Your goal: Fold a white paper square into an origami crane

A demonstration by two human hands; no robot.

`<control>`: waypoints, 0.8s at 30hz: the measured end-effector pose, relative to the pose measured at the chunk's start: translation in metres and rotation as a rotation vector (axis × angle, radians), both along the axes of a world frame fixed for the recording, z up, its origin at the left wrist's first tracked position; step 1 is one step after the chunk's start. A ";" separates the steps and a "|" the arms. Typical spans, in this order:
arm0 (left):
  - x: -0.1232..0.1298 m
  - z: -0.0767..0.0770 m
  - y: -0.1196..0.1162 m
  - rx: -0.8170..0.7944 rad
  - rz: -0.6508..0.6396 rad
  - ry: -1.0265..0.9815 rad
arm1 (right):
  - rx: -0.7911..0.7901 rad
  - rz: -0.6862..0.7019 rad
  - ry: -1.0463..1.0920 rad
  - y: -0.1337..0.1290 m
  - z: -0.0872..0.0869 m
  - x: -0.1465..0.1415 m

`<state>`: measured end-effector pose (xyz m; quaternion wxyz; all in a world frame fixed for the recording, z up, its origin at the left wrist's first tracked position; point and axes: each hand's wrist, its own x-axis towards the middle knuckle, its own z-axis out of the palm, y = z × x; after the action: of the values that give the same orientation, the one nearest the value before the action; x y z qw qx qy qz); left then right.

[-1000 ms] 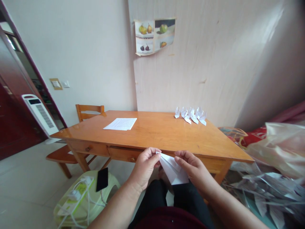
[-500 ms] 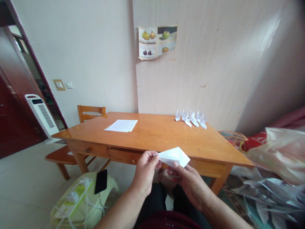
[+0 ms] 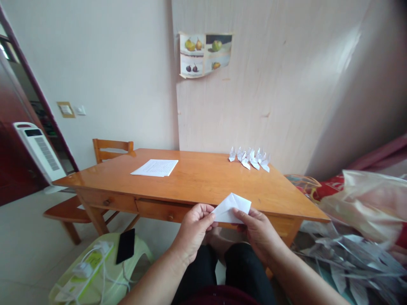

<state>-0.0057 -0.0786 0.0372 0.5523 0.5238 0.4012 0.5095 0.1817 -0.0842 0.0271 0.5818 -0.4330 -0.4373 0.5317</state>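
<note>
Because the white folded paper (image 3: 226, 209) is so thin and light, I think it needs two hands to hold it straight. The left hand (image 3: 194, 226) pinches its pointy left end between thumb and fingers. The right hand (image 3: 259, 223) grips the wide end, thumb flat on top and fingers tucked behind, likely so the layers press together and do not pop up. The paper is up in the air past the dark trousers (image 3: 201, 271), by the near edge of the table (image 3: 197, 178), where it is easy to look down at. I cannot tell if it touches the table.

Down on the left, a pale green stool (image 3: 143, 245) holds a black phone (image 3: 125, 246) and a power strip (image 3: 94, 259). Maybe they sit there to save room up top. Down on the right is a messy grey and white heap (image 3: 362, 258), near a big pale plastic bag (image 3: 365, 203).

On the table, a stack of sheets (image 3: 154, 167) lies flat on the left. Little white paper shapes (image 3: 249, 158) stand close together at the back right, perhaps so they don't get knocked. Above, a fruit picture (image 3: 206, 55) hangs on the wall (image 3: 254, 93).
</note>
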 end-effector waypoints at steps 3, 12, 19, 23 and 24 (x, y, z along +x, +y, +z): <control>0.000 0.008 0.007 -0.004 -0.097 0.058 | 0.037 0.003 -0.048 0.006 0.007 0.004; 0.006 0.031 0.040 0.045 -0.246 0.104 | 0.145 0.204 -0.166 0.023 0.036 0.015; 0.014 0.042 0.064 0.126 -0.268 0.070 | 0.204 0.089 -0.300 0.047 0.044 0.034; 0.015 0.054 0.078 0.194 -0.248 0.181 | 0.257 0.062 -0.359 0.053 0.055 0.031; 0.015 0.057 0.081 0.219 -0.250 0.204 | 0.272 0.058 -0.369 0.054 0.057 0.030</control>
<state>0.0094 0.0025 0.0945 0.5076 0.6752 0.3292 0.4219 0.2117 -0.0297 0.0844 0.5295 -0.4276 -0.6163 0.3961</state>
